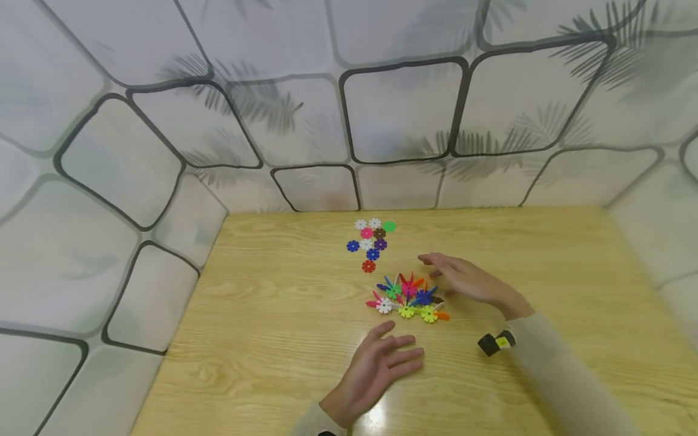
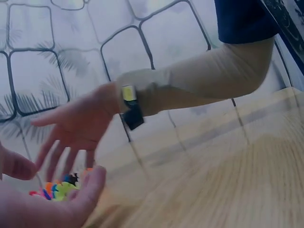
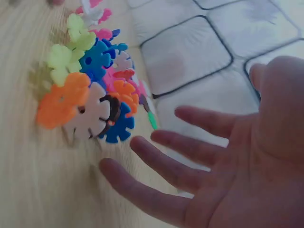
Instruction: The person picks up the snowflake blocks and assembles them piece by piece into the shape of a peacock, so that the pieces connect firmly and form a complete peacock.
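A built cluster of interlocking plastic snowflake discs [image 1: 406, 310] sits on the wooden table [image 1: 256, 339], in white, yellow-green, pink, green, blue and orange. Just right of it, my right hand [image 1: 471, 280] hovers with fingers spread, holding nothing. My left hand [image 1: 376, 363] is nearer the front, palm turned up and fingers extended, not touching the cluster. In the right wrist view, an orange disc [image 3: 64, 102] and a white disc [image 3: 90, 114] stand slotted together close to the right fingertips. The left wrist view shows the cluster [image 2: 61, 190] partly hidden behind the left fingers.
Behind the cluster, several loose discs lie flat: a red one [image 1: 368, 266], a brown one [image 1: 379, 233], a green piece [image 1: 389, 226], plus white, blue, pink and purple ones. A patterned wall [image 1: 403, 115] borders the table at the back and left.
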Tool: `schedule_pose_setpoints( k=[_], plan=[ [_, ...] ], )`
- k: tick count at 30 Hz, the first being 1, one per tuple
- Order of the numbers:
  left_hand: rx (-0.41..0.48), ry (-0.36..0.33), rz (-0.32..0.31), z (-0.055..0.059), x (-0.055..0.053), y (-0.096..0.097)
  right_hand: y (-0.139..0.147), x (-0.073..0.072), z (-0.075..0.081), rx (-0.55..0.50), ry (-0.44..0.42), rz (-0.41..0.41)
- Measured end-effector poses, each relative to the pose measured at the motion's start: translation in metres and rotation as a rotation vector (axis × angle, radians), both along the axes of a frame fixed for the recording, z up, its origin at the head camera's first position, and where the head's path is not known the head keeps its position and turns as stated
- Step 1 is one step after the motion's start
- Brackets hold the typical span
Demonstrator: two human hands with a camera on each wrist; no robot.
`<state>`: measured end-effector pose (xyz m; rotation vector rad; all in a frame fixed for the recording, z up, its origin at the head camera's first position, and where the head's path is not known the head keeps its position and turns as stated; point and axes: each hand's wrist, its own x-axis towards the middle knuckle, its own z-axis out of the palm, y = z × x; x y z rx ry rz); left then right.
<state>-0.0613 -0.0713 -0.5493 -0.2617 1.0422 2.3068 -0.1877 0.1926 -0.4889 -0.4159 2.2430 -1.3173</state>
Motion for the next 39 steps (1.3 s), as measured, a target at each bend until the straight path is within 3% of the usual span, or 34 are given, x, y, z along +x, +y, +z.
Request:
schedule_pose_setpoints(
  k=[3, 7, 12, 15, 21, 32, 39],
  plan=[
    [-0.051, 0.039, -0.013, 0.015, -0.003, -0.011, 0.012, 0.013, -0.006, -0.026, 0.034, -0.070],
    [-0.178, 0.192, 0.039, 0.029, -0.028, -0.028, 0.020, 0.030, -0.020, -0.057, 0.030, -0.165],
    [-0.486, 0.385, 0.139, 0.027, -0.071, -0.037, 0.012, 0.047, -0.033, -0.137, 0.030, -0.261],
    [-0.592, 0.442, 0.113, 0.022, -0.083, -0.037, 0.004, 0.054, -0.035, -0.203, 0.026, -0.299],
    [-0.661, 0.502, 0.008, 0.016, -0.079, -0.035, -0.006, 0.060, -0.036, -0.228, 0.077, -0.335],
    [-0.611, 0.517, -0.026, 0.016, -0.050, -0.029, -0.008, 0.054, -0.035, -0.103, 0.202, -0.337],
    [-0.640, 0.501, -0.072, 0.013, -0.059, -0.033, -0.001, 0.066, -0.041, -0.106, 0.216, -0.321]
  ],
)
